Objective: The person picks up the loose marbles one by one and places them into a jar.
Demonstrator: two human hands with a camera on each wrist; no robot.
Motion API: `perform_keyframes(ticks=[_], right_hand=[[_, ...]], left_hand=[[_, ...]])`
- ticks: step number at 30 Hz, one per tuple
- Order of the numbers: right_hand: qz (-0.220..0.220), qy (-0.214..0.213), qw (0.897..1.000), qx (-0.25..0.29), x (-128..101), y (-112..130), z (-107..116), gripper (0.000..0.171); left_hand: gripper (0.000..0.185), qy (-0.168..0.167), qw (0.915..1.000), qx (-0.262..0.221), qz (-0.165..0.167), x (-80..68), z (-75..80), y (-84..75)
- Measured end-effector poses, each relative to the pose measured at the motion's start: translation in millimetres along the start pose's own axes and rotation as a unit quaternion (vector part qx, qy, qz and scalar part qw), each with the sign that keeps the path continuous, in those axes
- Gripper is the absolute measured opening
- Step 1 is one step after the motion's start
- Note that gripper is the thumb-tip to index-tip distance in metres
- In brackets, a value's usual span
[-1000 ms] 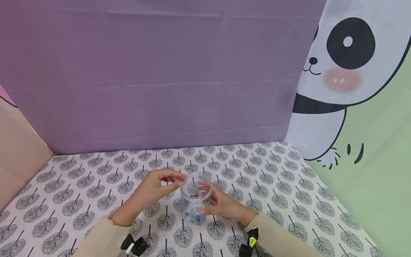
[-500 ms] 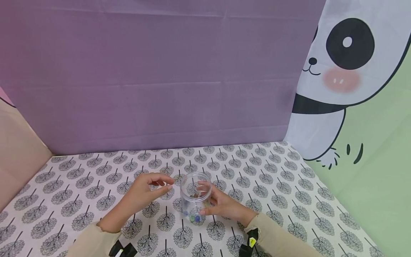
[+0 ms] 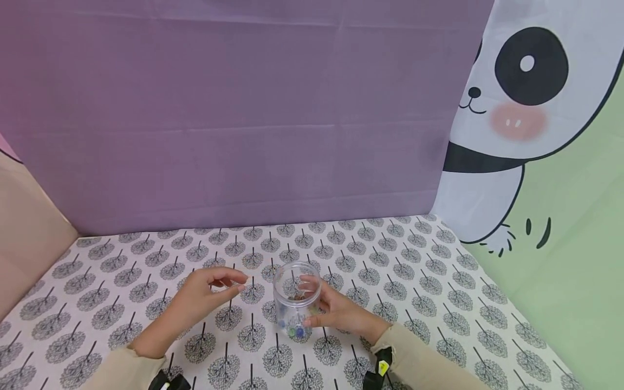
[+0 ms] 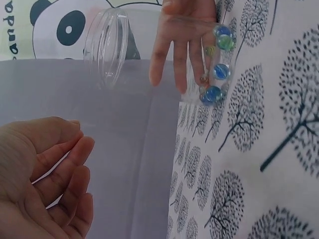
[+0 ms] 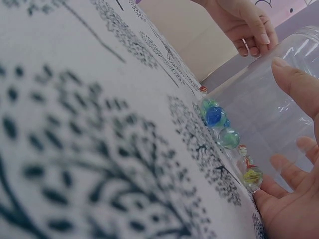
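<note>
A clear, lidless jar stands upright on the patterned cloth. Glass marbles lie at its bottom; a blue marble shows in the left wrist view and a yellow-streaked marble in the right wrist view. My right hand holds the jar from the right, thumb on the near side and fingers round behind. Left of the jar, apart from it, my left hand hovers over the cloth. Its fingers are loosely bent, with nothing visible between thumb and fingertips.
The white cloth with its printed trees covers the whole table. Behind it hangs a purple curtain. A panda print decorates the right-hand wall, and a beige panel closes the left side.
My left hand has drawn back leftward from the jar's rim, its thumb and fingertips parting a little. The jar and my right hand have stayed in place.
</note>
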State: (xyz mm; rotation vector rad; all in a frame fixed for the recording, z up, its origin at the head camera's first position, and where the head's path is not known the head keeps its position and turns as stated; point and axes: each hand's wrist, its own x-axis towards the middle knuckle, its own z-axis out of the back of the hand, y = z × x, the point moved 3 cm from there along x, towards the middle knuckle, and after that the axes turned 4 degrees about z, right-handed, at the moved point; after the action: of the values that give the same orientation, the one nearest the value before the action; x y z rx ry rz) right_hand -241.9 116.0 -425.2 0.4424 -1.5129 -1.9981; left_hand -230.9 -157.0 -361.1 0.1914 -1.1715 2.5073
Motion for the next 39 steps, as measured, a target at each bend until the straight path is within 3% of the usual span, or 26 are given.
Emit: perform_keyframes(ticks=[6, 14, 19, 27, 39], right_hand=[[0.002, 0.002, 1.000, 0.000, 2.0, -1.0, -0.1, 0.087], [0.001, -0.001, 1.000, -0.004, 3.0, 0.4, 0.7, 0.088], [-0.004, -0.004, 1.000, -0.002, 3.0, 0.1, 1.8, 0.088], [-0.002, -0.005, 1.000, -0.010, 3.1, -0.6, 2.6, 0.088], [-0.003, 0.001, 1.000, 0.003, 0.6, -0.7, 0.2, 0.089]], left_hand=[[0.018, 0.003, 0.9991, -0.030, 0.029, -2.8, 7.1, 12.7], [0.018, -0.001, 0.9999, -0.005, 0.012, -2.9, 15.1, 24.2], [0.020, 0.010, 0.9996, -0.002, 0.025, -0.2, 17.9, 32.0], [0.022, 0.014, 0.9981, 0.000, 0.059, 1.4, 20.4, 44.0], [0.026, 0.020, 0.9962, -0.026, 0.081, 1.5, 18.4, 57.8]])
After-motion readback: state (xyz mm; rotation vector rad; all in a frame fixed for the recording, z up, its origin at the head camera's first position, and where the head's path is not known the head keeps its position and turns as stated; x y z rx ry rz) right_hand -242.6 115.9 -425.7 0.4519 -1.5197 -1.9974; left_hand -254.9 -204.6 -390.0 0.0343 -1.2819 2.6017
